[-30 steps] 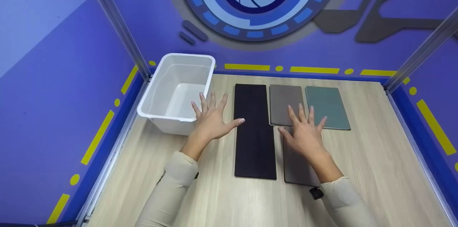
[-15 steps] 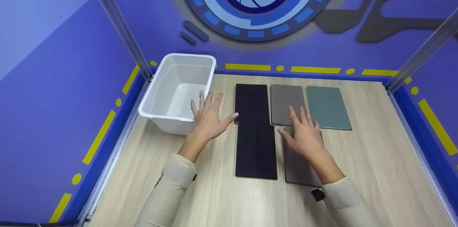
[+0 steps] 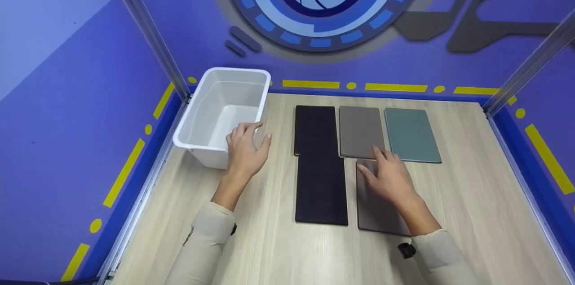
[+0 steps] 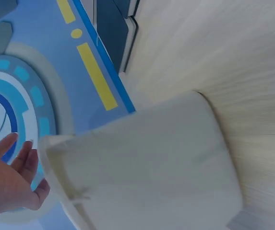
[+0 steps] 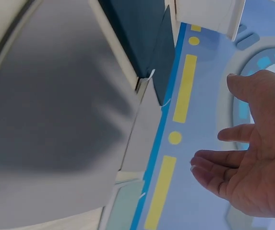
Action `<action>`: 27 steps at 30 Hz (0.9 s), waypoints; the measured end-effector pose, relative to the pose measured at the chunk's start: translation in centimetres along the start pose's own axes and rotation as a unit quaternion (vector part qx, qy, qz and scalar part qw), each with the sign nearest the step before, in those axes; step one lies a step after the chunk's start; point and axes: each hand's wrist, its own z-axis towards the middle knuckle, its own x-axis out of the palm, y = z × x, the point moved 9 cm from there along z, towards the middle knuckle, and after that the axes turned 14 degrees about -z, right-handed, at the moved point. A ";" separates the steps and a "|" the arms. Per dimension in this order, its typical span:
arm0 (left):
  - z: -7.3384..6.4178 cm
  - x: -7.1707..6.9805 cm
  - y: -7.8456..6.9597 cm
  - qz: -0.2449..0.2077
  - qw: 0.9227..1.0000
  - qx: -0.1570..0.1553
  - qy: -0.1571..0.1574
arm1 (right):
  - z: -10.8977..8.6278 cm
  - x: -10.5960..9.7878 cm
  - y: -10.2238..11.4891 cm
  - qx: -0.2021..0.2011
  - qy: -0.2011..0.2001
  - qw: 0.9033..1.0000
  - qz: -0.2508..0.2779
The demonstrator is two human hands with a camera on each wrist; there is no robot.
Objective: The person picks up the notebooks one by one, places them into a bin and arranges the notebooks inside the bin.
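In the head view my left hand (image 3: 246,150) overlaps the near right corner of a white plastic bin (image 3: 202,158), fingers loosely bent. The left wrist view shows that hand (image 4: 15,179) beside the rim of the bin (image 4: 147,167), holding nothing. My right hand (image 3: 391,175) hovers over the near grey-brown notebook (image 3: 377,206), its fingers relaxed. Its shadow falls on that notebook's cover (image 5: 46,120) in the right wrist view, where the hand (image 5: 262,153) holds nothing. A second grey-brown notebook (image 3: 359,130) lies just beyond.
Two black notebooks (image 3: 315,130) lie end to end left of the grey-brown ones. A green notebook (image 3: 412,134) is at the back right. Blue printed walls (image 3: 251,64) with metal corner posts (image 3: 148,28) enclose the wooden table (image 3: 485,213).
Both hands have drawn back towards the person, and their spread fingers have relaxed and bent. The left hand has also shifted left. The notebooks and bin stay in place.
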 end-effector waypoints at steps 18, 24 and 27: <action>-1.8 -6.4 5.0 -0.053 0.992 0.014 -0.116 | -2.6 1.7 -5.6 0.058 -0.001 0.998 -0.006; -1.8 -9.2 7.1 -0.058 0.985 -0.008 -0.160 | -3.4 2.8 -6.5 0.072 0.017 0.997 -0.009; -1.7 -10.7 8.4 -0.058 0.981 -0.022 -0.181 | -3.8 3.2 -6.9 0.074 0.027 0.997 -0.005</action>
